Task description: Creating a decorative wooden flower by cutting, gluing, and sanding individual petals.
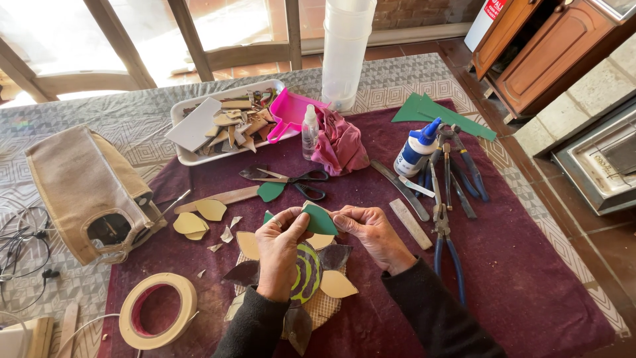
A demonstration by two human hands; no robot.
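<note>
Over a maroon cloth (530, 278), two hands pinch a green leaf-shaped cutout (320, 221).

Both the left hand (281, 248) and the right hand (371, 235) close their fingertips narrowly on the cutout's edges, holding it just above a flower-shaped piece (306, 275) with cream and dark petals and a green-and-purple swirled centre. Near the left hand lie loose cream petals (197, 217) and a roll of tape (158, 310); scissors (291, 179) rest just beyond the hands. Pliers (445, 225) and a glue bottle (416, 148) sit to the right. A white tray of scraps (228, 122) stands farther back, on a patterned tablecloth (397, 76) by bright windows and wooden cabinets (543, 46).
</note>
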